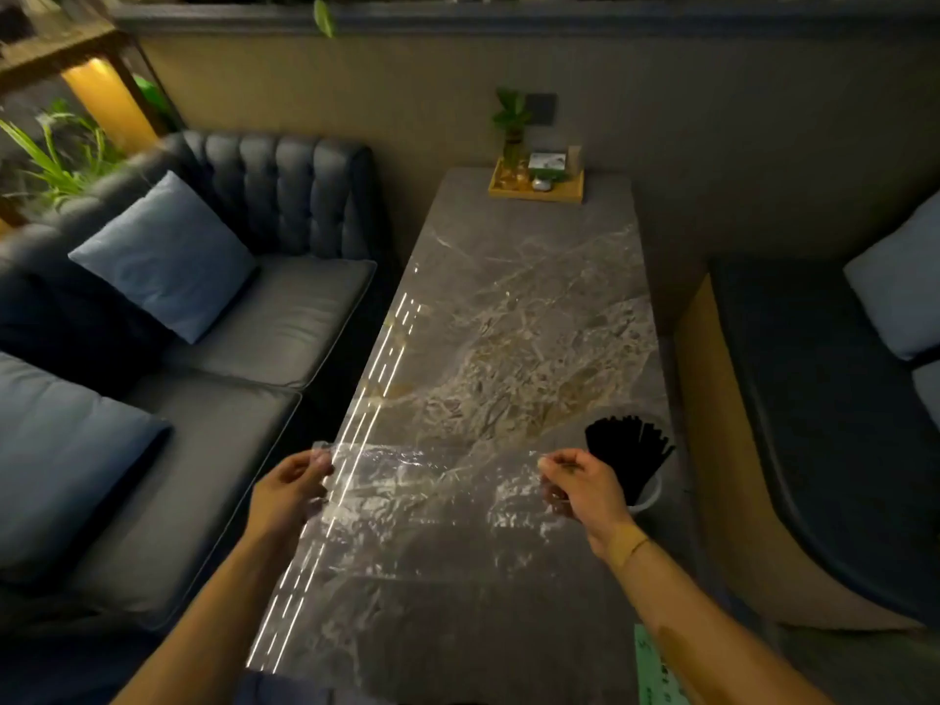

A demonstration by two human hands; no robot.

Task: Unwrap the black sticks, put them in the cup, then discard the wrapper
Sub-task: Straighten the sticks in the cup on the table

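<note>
A clear, crinkled plastic wrapper [432,501] is stretched flat above the marble table [534,307]. My left hand [287,493] pinches its left edge and my right hand [582,488] pinches its right edge. No sticks show inside the wrapper. A bundle of black sticks [628,450] stands in a white cup [646,496] at the table's right edge, just behind my right hand. The cup is mostly hidden by that hand and the sticks.
A wooden tray [536,188] with a small plant and items sits at the table's far end. A dark sofa [244,348] with blue cushions runs along the left, a bench seat [814,424] on the right. A green paper [656,669] lies near the front right.
</note>
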